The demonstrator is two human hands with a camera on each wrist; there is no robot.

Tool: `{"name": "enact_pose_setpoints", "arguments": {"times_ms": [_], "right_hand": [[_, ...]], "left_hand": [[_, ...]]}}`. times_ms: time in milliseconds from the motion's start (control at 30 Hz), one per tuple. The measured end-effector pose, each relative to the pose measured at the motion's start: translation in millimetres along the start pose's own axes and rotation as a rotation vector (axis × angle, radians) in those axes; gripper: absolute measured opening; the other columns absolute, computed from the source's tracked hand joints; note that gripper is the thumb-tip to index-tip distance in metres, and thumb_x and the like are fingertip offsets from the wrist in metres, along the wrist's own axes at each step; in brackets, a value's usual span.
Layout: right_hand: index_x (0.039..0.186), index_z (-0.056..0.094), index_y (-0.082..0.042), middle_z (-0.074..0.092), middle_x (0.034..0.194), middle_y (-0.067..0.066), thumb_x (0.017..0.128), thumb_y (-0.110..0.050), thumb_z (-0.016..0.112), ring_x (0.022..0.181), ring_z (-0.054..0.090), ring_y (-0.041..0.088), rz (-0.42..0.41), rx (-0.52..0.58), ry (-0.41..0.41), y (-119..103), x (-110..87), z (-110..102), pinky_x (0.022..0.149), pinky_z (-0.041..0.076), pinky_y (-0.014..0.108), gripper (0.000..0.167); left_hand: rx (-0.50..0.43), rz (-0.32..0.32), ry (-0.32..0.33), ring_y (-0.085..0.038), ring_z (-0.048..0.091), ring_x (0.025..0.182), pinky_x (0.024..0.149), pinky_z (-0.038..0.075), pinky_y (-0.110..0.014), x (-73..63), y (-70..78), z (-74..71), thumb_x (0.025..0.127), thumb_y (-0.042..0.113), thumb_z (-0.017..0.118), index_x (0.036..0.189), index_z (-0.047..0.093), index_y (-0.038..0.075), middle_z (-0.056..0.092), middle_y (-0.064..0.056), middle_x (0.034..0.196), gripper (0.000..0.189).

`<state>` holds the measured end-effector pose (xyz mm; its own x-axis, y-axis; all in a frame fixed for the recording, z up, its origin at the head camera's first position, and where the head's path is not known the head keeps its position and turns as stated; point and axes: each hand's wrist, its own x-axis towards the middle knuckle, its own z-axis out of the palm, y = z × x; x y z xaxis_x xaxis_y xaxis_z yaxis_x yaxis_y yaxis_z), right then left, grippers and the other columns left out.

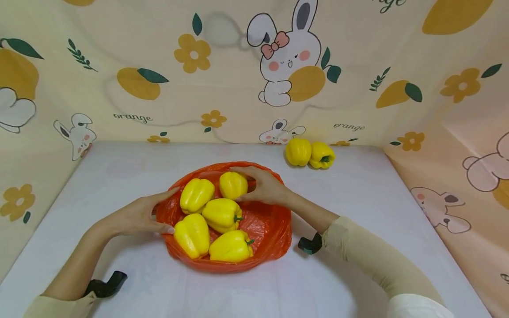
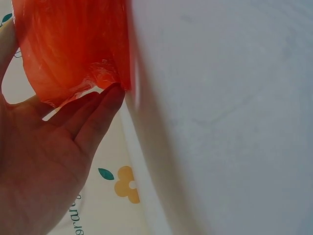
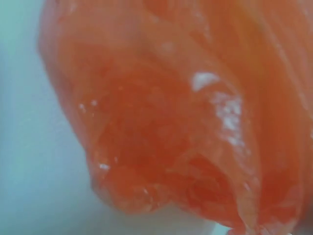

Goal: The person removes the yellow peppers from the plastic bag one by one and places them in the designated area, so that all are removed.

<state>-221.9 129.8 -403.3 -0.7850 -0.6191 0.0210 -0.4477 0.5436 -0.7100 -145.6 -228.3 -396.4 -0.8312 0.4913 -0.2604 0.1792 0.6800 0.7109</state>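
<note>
A red plastic bag (image 1: 262, 225) lies wide open on the table with several yellow bell peppers in it. My right hand (image 1: 266, 185) reaches over the bag's far right rim and holds a yellow bell pepper (image 1: 233, 185), thumb on its near side and fingers behind. At the left rim my left hand (image 1: 137, 216) is spread, its thumb beside the lower left pepper (image 1: 192, 236). In the left wrist view, fairly straight fingers (image 2: 100, 117) touch the bag (image 2: 73, 44). Only blurred red bag (image 3: 156, 122) fills the right wrist view; the right hand is hidden there.
Two more yellow bell peppers (image 1: 310, 153) sit side by side at the table's back edge, right of centre. A patterned cloth (image 1: 222, 88) hangs behind and along both sides of the white table (image 1: 342, 185). Black wrist devices (image 1: 107, 285) stick out below both forearms.
</note>
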Motion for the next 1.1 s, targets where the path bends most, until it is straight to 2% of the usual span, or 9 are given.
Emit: {"name": "enact_pose_setpoints", "arguments": {"times_ms": [133, 267, 567, 800, 1100], "right_hand": [[0.149, 0.046, -0.03, 0.054, 0.139, -0.005, 0.08, -0.03, 0.085, 0.12, 0.054, 0.016, 0.014, 0.012, 0.02, -1, -3.8, -7, 0.102, 0.048, 0.037, 0.079], [0.15, 0.044, -0.028, 0.05, 0.145, -0.004, 0.081, -0.027, 0.084, 0.123, 0.053, 0.02, 0.024, 0.054, 0.035, -1, -8.1, -18, 0.101, 0.049, 0.039, 0.079], [0.149, 0.044, -0.023, 0.047, 0.148, -0.001, 0.079, -0.03, 0.086, 0.123, 0.055, 0.031, 0.074, 0.159, 0.084, 5, -20.4, -54, 0.095, 0.054, 0.041, 0.082], [0.149, 0.045, -0.026, 0.038, 0.155, -0.002, 0.08, -0.026, 0.085, 0.125, 0.055, 0.031, 0.096, 0.167, 0.127, 10, -29.7, -78, 0.094, 0.054, 0.038, 0.081], [0.151, 0.044, -0.027, 0.044, 0.151, 0.0, 0.08, -0.02, 0.085, 0.125, 0.055, 0.032, 0.117, 0.202, 0.203, 29, -43.7, -110, 0.096, 0.052, 0.041, 0.082]], "left_hand": [[-0.001, -0.004, 0.003, -0.044, 0.038, 0.136, 0.1, 0.047, -0.056, 0.1, 0.2, -0.5, 0.077, 0.045, 0.083, 0.158, 0.025, 0.01, 0.038, -0.023, 0.153, 0.105], [0.0, 0.0, -0.002, -0.044, 0.038, 0.135, 0.099, 0.048, -0.055, 0.7, -0.2, -0.7, 0.078, 0.045, 0.082, 0.158, 0.025, 0.01, 0.038, -0.023, 0.153, 0.104], [0.021, 0.004, -0.004, -0.043, 0.039, 0.135, 0.101, 0.046, -0.057, 0.8, 0.0, -2.5, 0.078, 0.047, 0.082, 0.158, 0.025, 0.01, 0.038, -0.023, 0.153, 0.105], [0.008, 0.0, -0.008, -0.042, 0.041, 0.133, 0.098, 0.05, -0.053, 0.9, 0.7, -2.9, 0.078, 0.045, 0.082, 0.158, 0.025, 0.009, 0.039, -0.023, 0.152, 0.104], [-0.004, -0.012, -0.017, -0.043, 0.041, 0.132, 0.096, 0.052, -0.051, 0.8, 1.2, -2.0, 0.078, 0.046, 0.082, 0.158, 0.026, 0.008, 0.039, -0.025, 0.152, 0.104]]}}
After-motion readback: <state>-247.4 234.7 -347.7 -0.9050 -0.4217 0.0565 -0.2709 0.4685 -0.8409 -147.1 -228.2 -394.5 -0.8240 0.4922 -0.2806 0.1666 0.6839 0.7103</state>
